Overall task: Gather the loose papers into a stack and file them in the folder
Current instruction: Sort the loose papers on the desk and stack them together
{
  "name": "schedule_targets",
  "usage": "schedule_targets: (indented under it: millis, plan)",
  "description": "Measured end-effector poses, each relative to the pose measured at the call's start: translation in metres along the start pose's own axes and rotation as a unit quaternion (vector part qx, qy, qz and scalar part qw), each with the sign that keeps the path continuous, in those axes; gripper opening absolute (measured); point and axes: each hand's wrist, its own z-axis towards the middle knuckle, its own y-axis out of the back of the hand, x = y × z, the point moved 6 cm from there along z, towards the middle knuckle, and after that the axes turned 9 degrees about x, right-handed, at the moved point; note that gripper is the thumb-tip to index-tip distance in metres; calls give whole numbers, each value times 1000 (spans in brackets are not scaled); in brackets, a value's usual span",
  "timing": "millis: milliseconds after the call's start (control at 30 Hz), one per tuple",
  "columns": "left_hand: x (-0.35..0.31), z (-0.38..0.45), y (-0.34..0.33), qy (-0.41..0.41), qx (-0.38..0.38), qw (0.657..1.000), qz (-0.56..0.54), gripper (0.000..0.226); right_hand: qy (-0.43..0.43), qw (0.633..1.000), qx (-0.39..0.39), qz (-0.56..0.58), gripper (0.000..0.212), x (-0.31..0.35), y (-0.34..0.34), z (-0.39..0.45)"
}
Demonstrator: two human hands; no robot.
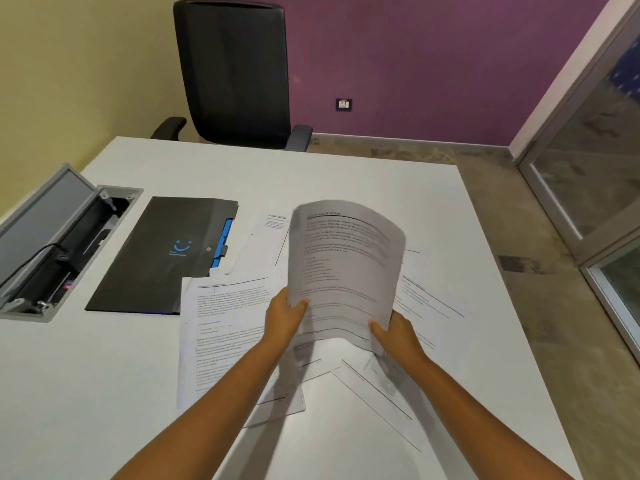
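Both hands hold a bundle of printed papers upright above the white table. My left hand grips its lower left edge and my right hand grips its lower right corner. More loose printed sheets lie spread flat on the table under and around my hands, some overlapping. A closed black folder with a blue smile logo and blue tabs at its right edge lies flat to the left of the papers.
An open grey cable box is set into the table at the far left. A black office chair stands behind the table's far edge. The table's right edge runs diagonally, with bare floor and a glass partition beyond.
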Motion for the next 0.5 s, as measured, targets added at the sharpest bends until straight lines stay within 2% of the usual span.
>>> schedule_targets:
  millis: [133, 333, 433, 500]
  plan:
    - [19, -1, 26, 6, -55, 998, 11, 21, 26, 999, -21, 22, 37, 11, -7, 2]
    - [54, -17, 80, 58, -144, 988, 23, 25, 10, 994, 90, 67, 39, 26, -68, 6]
    - [78, -32, 106, 100, -177, 978, 57, 24, -9, 989, 140, 41, 39, 28, -103, 4]
    - [96, -46, 122, 142, -214, 958, 130, 28, -4, 988, 148, -36, 37, 29, -124, -1]
